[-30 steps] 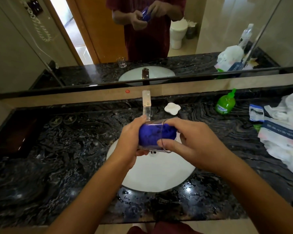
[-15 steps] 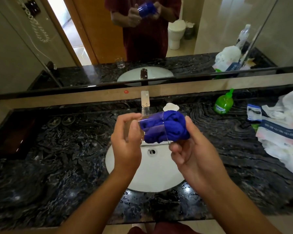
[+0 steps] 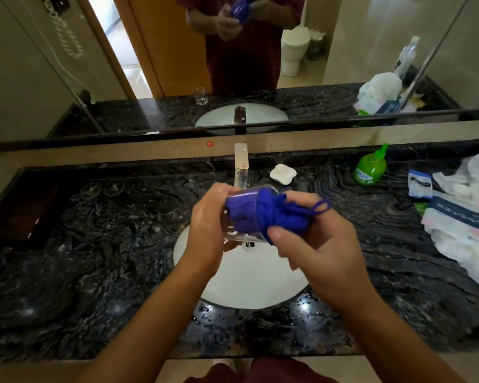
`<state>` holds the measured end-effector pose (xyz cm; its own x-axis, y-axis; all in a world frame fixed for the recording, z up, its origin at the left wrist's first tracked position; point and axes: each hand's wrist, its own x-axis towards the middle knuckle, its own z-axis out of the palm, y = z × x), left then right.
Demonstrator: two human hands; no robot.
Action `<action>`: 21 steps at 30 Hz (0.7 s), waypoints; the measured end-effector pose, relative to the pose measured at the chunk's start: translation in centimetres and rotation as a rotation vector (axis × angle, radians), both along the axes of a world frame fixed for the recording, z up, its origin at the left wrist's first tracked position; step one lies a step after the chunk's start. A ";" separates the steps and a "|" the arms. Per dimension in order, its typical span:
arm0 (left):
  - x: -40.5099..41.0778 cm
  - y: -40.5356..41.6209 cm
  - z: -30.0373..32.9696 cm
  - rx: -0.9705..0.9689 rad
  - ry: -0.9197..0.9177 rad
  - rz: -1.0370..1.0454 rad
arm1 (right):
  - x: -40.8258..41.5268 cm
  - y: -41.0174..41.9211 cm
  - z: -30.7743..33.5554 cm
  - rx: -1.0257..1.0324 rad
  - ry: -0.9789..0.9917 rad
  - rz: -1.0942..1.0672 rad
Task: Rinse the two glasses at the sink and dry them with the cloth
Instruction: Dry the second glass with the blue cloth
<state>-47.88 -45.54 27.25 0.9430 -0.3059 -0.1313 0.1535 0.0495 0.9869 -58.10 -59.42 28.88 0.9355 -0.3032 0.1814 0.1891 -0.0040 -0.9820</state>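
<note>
Over the white sink basin [image 3: 249, 283] I hold a clear glass [image 3: 234, 235] on its side, its mouth to the right. My left hand [image 3: 208, 225] wraps around its base end. A blue cloth [image 3: 277, 217] is stuffed into the glass and bulges out of the mouth, a small loop sticking out to the right. My right hand [image 3: 321, 244] pinches the bunched cloth just outside the rim. A second clear glass [image 3: 200, 95] shows only in the mirror, standing on the reflected counter left of the sink.
The faucet [image 3: 241, 164] rises behind the basin, with a white soap dish [image 3: 282, 174] beside it. A green pump bottle [image 3: 369, 171] and white plastic bags [image 3: 465, 217] occupy the right of the black marble counter [image 3: 94, 244]. Water drops lie at the basin's front edge.
The cloth, fully inside the glass a second ago, has come partly out to the right in my right hand. Both hands have risen slightly toward the faucet.
</note>
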 end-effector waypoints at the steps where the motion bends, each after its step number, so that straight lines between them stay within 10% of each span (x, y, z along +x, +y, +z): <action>1: 0.1 0.0 0.2 -0.003 0.104 0.033 | 0.0 -0.4 0.0 -0.154 -0.068 0.018; 7: -0.1 -0.3 -0.4 -0.107 0.433 -0.353 | 1.3 -2.9 0.9 -0.761 -0.250 -0.055; 21: -0.7 0.1 -2.9 -0.207 0.383 0.132 | 2.2 -2.5 -0.2 -0.515 0.278 -0.264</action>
<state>-48.55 -45.46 24.39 0.8709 -0.2427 -0.4274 0.4850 0.2834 0.8273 -55.90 -61.91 28.69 0.8744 -0.4682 0.1269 -0.1438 -0.5000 -0.8540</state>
